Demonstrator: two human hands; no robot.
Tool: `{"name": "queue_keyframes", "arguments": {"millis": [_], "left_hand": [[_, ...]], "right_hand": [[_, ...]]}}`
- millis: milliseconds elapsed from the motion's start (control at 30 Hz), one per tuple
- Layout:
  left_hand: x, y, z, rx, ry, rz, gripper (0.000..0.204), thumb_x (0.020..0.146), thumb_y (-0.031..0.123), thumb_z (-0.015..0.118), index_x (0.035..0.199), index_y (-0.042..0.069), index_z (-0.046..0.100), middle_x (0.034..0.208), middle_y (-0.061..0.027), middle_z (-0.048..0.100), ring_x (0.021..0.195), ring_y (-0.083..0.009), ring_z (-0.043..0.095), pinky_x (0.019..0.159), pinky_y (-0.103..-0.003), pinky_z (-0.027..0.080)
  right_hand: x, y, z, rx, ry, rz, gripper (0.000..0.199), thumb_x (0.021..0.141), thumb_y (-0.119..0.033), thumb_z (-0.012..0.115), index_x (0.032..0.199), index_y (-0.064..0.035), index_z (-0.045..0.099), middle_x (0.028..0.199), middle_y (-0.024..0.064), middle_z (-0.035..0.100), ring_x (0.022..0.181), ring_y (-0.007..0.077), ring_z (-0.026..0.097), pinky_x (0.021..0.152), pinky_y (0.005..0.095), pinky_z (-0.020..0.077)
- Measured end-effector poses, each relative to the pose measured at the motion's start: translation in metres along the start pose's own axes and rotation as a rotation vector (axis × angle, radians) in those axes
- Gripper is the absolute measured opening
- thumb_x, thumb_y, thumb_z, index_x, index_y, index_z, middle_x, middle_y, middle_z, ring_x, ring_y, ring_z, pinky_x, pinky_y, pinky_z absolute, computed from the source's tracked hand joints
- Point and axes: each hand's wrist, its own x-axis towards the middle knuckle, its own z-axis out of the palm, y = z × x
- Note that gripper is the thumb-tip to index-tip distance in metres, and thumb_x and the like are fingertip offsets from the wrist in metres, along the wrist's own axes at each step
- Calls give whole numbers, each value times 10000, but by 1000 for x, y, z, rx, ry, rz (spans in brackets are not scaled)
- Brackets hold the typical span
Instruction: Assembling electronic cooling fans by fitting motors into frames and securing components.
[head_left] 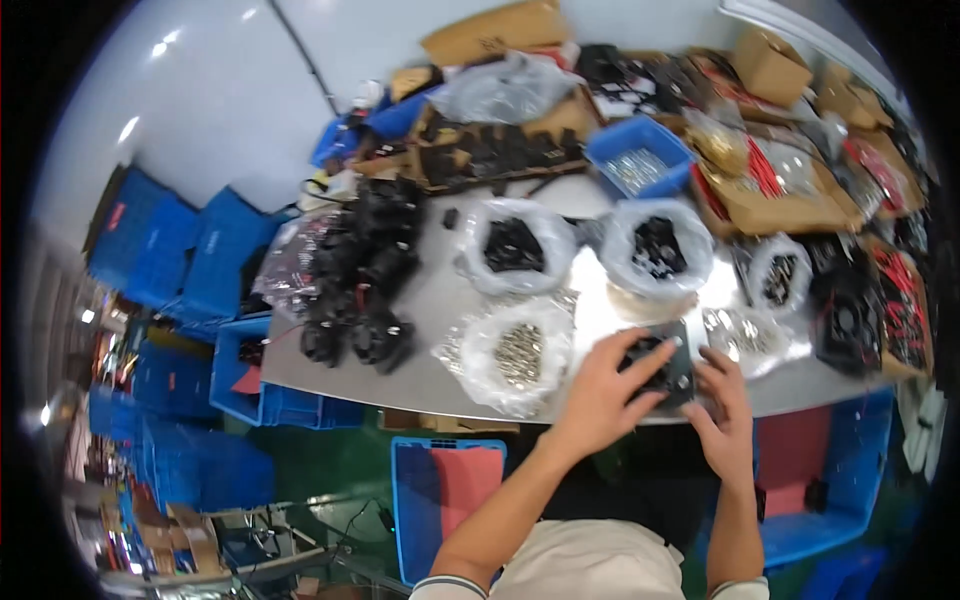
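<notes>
A square black fan-like part [668,365] lies at the near edge of the grey table [440,300]. My left hand [603,390] rests over its left half, fingers spread across the top. My right hand [725,410] presses against its right side, fingers curled at the edge. Both hands grip the part. Just left of them stands an open clear bag of small metal screws [518,352].
Two clear bags of small black parts [513,245] [657,247] sit behind the hands. A stack of black fans [365,275] is at the left, a blue bin of metal parts [638,155] and cardboard boxes farther back. Blue crates [445,490] stand on the floor below.
</notes>
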Motion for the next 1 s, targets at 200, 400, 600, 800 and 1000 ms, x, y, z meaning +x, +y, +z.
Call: {"name": "queue_keyframes", "arguments": {"millis": [200,400,600,800,1000], "left_hand": [[22,40,-83,176,-201,178,611,693,160,800,1277,176,621,1265,-163,555,1134,-357,556,955,-446,451],[59,-33,-209,625,136,-140,527,728,108,743,1235,39,622,1248,-192,591,1183,-355,538,1036,-400,399],[-34,-166,-322,785,140,-439,609,790,86,689,1374,120,519,1414,-174,453,1325,-359,405,1100,-433,328],[-17,-122,-269,918,157,-412,580,859,125,657,1411,126,476,1495,-180,349,1366,-382,345,1127,-457,281],[-15,-29,-205,746,208,-219,459,879,86,631,1331,79,554,1475,-171,387,1359,-362,373,1107,-434,307]], "right_hand": [[-4,29,-12,351,140,44,277,861,16,597,1138,23,617,1276,105,540,1127,185,556,958,310,451],[-10,22,-11,372,276,-1,224,860,67,573,1065,22,650,1169,116,586,1014,173,594,884,275,480],[-14,1,-20,225,240,-84,153,882,4,611,1025,9,664,1003,125,655,886,233,644,792,304,511],[19,-9,-129,-328,183,-136,224,864,-83,655,1073,-7,622,963,145,641,894,304,640,820,381,507],[82,-10,-233,-1172,321,-310,422,768,-46,691,1183,-91,625,1251,158,542,1171,356,513,999,434,420]]}}
